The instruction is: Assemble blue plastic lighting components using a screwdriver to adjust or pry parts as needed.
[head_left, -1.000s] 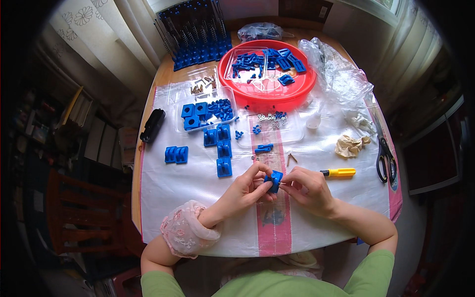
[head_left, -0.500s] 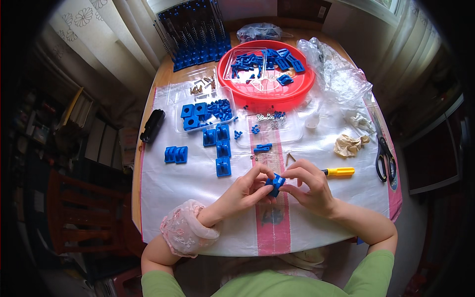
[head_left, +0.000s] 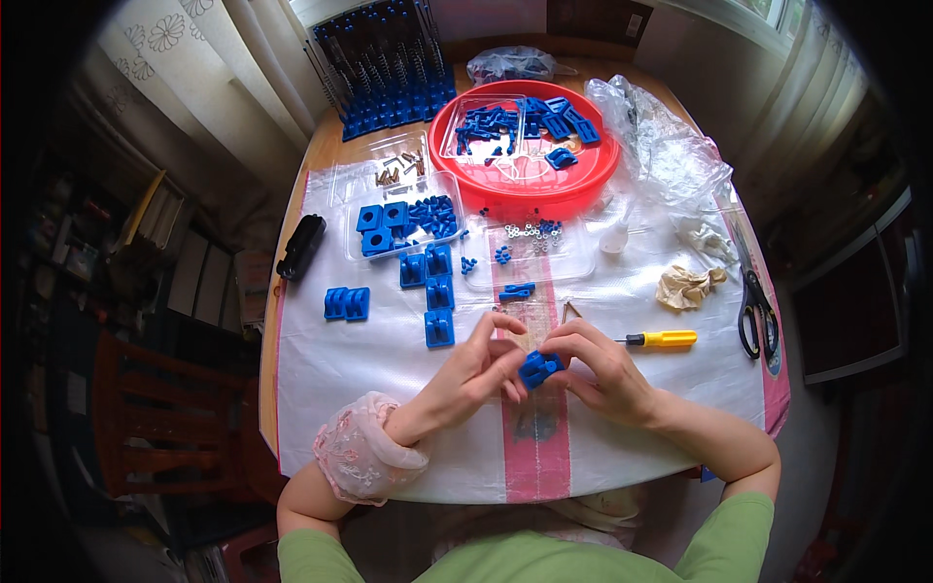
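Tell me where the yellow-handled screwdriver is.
In the head view, the yellow-handled screwdriver lies on the right side, between the right hand and the black-handled scissors, just below the crumpled tan paper.

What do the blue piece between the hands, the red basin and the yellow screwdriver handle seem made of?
Blue piece: probably hard plastic with a slight sheen; its colour is even and lighter spots catch light.
Red basin: likely smooth, shiny plastic, as pale reflections show inside it.
Yellow screwdriver handle: perhaps plastic, from its bright colour; too small to judge the finish.
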Demonstrator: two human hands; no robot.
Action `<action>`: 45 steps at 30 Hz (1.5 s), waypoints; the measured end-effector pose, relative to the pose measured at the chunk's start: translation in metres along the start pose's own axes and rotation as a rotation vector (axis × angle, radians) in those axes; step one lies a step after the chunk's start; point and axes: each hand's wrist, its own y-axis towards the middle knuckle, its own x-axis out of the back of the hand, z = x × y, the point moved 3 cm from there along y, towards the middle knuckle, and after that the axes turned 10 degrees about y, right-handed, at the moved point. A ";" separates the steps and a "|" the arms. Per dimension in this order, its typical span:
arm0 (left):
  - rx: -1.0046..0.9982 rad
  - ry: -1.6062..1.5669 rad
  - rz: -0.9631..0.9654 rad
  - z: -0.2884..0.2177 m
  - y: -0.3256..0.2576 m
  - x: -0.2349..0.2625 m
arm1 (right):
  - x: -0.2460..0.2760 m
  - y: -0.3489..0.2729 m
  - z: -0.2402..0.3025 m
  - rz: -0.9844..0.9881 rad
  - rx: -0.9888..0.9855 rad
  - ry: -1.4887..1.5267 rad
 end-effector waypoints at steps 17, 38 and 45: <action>-0.502 1.377 -0.453 -0.018 0.007 0.012 | -0.005 0.001 0.002 0.068 0.021 -0.020; -0.058 0.219 -0.220 -0.003 0.002 -0.001 | -0.003 0.000 -0.003 -0.073 -0.066 -0.116; -0.028 0.099 -0.095 0.001 0.003 -0.002 | -0.002 0.001 -0.003 -0.100 -0.083 -0.107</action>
